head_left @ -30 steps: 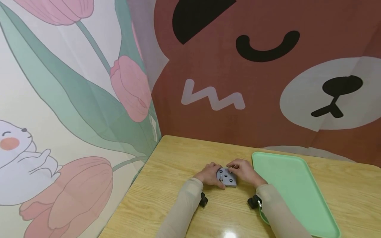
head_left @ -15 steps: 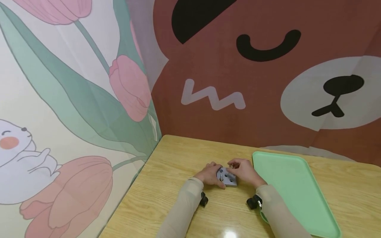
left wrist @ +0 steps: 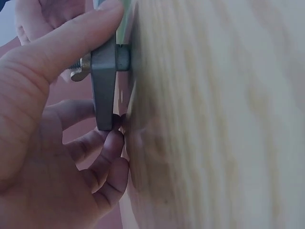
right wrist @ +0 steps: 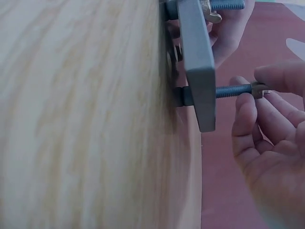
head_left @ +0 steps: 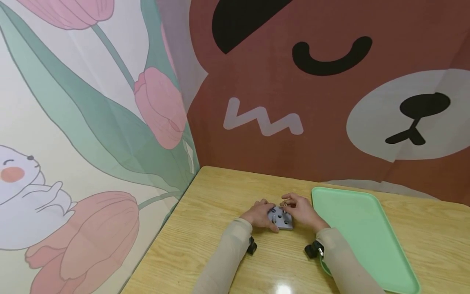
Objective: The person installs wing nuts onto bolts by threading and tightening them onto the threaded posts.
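Note:
A grey metal plate (head_left: 281, 225) with several holes is held just above the table, its bolt heads facing down. My left hand (head_left: 258, 215) grips the plate by its left edge, thumb on the near side. From the plate's far part rises a threaded bolt (right wrist: 231, 91). At its top end my right hand (head_left: 299, 211) pinches a small brass-coloured wing nut (right wrist: 258, 90) between thumb and fingers. A second wing nut (left wrist: 80, 70) sits on another bolt, down against the plate's face.
A light green tray (head_left: 367, 237) lies to the right, partly under the right forearm. The wooden table (head_left: 220, 192) meets printed cloth walls at its back and left. Small black wrist cameras sit on both wrists.
My right fingers have shifted their hold around the wing nut at the bolt's end and lifted slightly. The left hand and plate have barely moved.

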Demonstrator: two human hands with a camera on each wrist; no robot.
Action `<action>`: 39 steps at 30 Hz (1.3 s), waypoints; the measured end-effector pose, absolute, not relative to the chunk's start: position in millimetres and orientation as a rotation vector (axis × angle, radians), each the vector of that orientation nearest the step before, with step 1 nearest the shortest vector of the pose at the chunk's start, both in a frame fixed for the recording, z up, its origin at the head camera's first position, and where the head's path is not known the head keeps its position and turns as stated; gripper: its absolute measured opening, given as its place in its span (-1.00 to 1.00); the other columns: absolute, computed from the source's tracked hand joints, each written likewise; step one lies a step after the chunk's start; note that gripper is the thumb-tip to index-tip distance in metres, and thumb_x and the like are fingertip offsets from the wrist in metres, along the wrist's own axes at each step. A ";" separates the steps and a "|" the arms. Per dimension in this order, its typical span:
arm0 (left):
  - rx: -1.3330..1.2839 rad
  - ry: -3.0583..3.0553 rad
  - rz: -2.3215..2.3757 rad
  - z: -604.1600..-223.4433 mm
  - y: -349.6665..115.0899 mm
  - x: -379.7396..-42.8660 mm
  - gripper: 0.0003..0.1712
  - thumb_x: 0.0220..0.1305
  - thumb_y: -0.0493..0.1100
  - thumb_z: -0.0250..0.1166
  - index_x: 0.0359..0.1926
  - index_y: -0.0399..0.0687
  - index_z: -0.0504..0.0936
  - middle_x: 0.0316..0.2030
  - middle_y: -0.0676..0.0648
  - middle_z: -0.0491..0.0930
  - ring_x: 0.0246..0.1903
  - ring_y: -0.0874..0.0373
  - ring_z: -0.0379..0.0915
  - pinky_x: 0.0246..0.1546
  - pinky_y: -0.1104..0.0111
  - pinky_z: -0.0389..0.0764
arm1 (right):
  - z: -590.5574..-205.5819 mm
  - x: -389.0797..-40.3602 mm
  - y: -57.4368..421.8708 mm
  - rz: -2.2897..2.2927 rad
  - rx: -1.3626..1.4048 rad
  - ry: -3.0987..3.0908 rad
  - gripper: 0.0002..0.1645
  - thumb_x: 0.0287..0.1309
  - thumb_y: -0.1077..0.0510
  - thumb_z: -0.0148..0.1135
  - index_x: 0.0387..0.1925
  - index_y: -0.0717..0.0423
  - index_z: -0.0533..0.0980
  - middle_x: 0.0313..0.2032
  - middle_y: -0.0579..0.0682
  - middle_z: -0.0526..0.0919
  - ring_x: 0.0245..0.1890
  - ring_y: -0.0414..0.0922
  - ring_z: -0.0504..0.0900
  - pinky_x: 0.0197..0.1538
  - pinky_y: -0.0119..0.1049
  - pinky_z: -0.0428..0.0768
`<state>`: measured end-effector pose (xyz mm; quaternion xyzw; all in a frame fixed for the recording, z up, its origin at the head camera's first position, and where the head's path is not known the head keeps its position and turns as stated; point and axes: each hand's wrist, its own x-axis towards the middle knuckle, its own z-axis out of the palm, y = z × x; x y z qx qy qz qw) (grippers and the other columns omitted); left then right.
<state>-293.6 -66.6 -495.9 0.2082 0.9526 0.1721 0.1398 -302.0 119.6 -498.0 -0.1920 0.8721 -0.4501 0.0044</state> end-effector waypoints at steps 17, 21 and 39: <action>0.642 2.748 0.541 -495.5 -68.7 -295.0 -0.02 -0.30 0.32 0.37 0.24 0.33 0.22 -0.05 0.10 0.23 -0.12 0.19 0.15 -0.23 0.36 0.34 | -497.5 -303.1 120.6 -1.422 -0.622 2.793 -0.73 0.05 0.28 0.17 -0.15 0.17 0.55 -0.27 0.01 0.59 -0.37 -0.15 0.52 -0.35 -0.29 0.47; 0.631 2.742 0.538 -492.8 -67.4 -295.0 -0.02 -0.30 0.31 0.37 0.24 0.34 0.22 -0.06 0.11 0.23 -0.14 0.20 0.14 -0.24 0.37 0.33 | -495.4 -301.9 120.7 -1.429 -0.668 2.786 -0.78 0.04 0.35 0.14 -0.23 0.16 0.58 -0.29 -0.03 0.58 -0.39 -0.15 0.50 -0.36 -0.27 0.46; 0.592 2.724 0.539 -494.5 -65.8 -292.7 -0.01 -0.33 0.30 0.39 0.23 0.36 0.22 -0.07 0.12 0.22 -0.12 0.19 0.13 -0.24 0.36 0.34 | -500.8 -304.9 126.2 -1.412 -0.776 2.791 -0.91 -0.06 0.20 0.30 -0.41 0.02 0.60 -0.36 -0.12 0.54 -0.42 -0.18 0.48 -0.35 -0.28 0.46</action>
